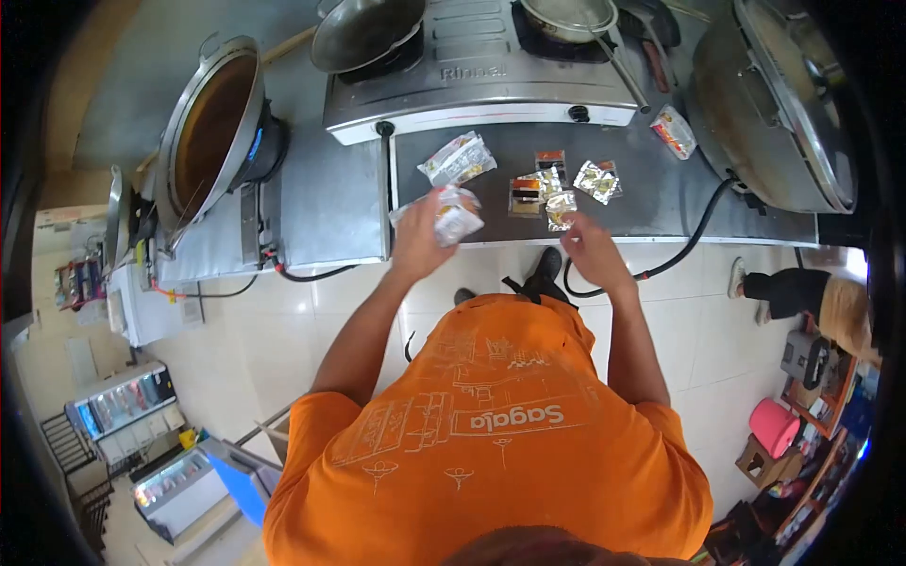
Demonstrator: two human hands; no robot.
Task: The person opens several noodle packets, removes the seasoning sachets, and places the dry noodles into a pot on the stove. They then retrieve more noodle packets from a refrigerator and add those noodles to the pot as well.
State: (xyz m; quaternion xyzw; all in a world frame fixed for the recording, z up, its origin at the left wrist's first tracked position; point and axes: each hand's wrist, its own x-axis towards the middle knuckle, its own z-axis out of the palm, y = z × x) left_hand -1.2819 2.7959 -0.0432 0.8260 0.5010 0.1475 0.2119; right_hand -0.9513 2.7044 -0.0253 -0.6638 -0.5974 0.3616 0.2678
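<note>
From where I stand, a long steel desk carries all the cooking gear. A big lidded wok sits at the far right and a wide pot of brown liquid at the left. Between them is a two-burner gas stove with a dark pan on one burner and a smaller pot on the other. A black hose loops down off the desk's front edge. Off to the right, another person's leg in dark trousers shows, well apart from the work.

The person in the orange shirt stands at the front of the desk. The left hand is closed round a crinkled plastic packet, held just above the desk's edge in front of the stove. A second packet lies flat behind it, and a red-and-white packet lies near the lidded wok. The right hand holds nothing. Its fingers are loosely open, with the tips just beside the nearest sachet. More small sachets lie scattered between the packets.

The held packet looks light and soft-skinned, probably brittle inside and a little slippery. I would judge a gentle grip across its middle or by a sealed end safest. The sachets look thin and flat, best pinched at a corner.
</note>
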